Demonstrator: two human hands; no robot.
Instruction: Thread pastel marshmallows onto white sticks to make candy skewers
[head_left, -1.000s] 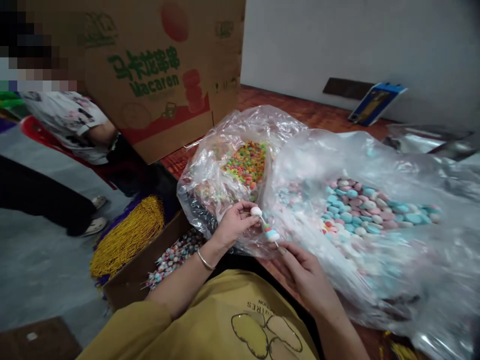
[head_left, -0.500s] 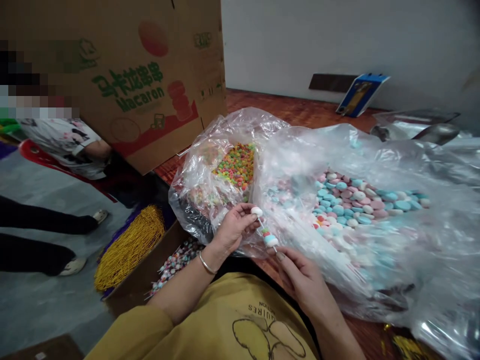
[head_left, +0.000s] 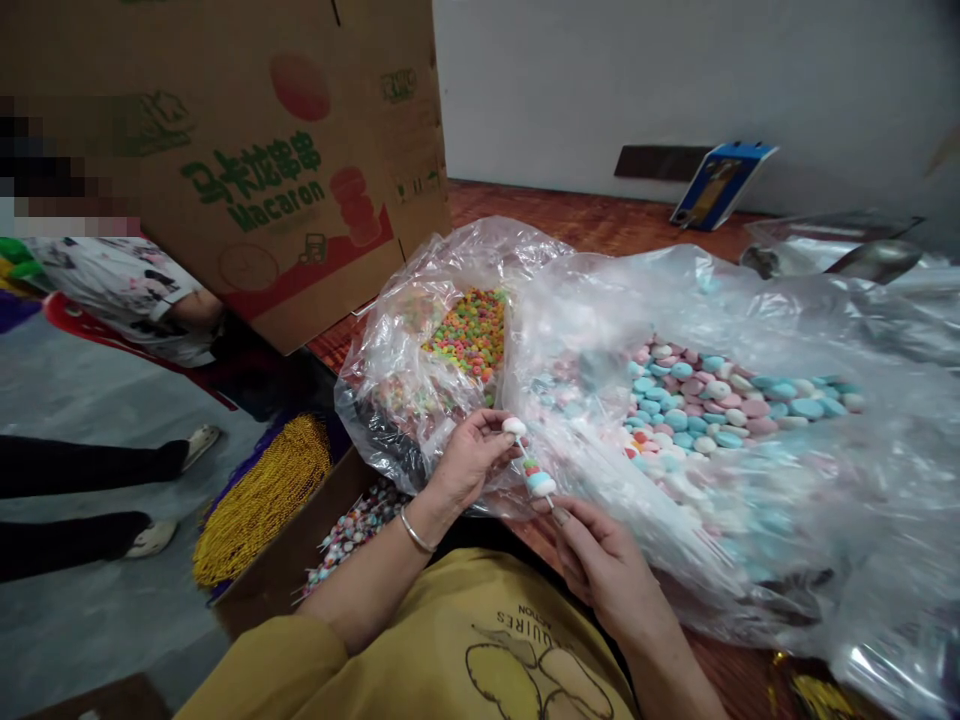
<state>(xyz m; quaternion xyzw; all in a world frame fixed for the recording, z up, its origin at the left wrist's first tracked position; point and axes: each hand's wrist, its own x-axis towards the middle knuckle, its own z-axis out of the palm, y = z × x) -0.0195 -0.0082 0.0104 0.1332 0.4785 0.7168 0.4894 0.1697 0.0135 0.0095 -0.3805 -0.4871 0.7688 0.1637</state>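
Note:
Between my hands is a candy skewer (head_left: 540, 483), a thin white stick carrying white, blue, red and green sweets. My left hand (head_left: 470, 455) pinches a white candy (head_left: 514, 427) at the upper end of the stick. With thumb and fingers closed, my right hand (head_left: 600, 550) grips the stick's lower end, just below the blue and white sweets. Just beyond them lies an open plastic bag of pink, blue and white round candies (head_left: 694, 400). Left of it, another clear bag holds small colourful ring-like candies (head_left: 472, 330).
A large cardboard box (head_left: 262, 200) stands at the back left. Below my left arm, a carton holds many finished-looking candy sticks (head_left: 356, 530). Gold bead strands (head_left: 262, 500) lie beside it. A metal scoop (head_left: 874, 262) rests at the right. A person (head_left: 127, 290) is at the far left.
Both hands stay almost in place, with the white candy still at the stick's upper end. The view has shifted slightly.

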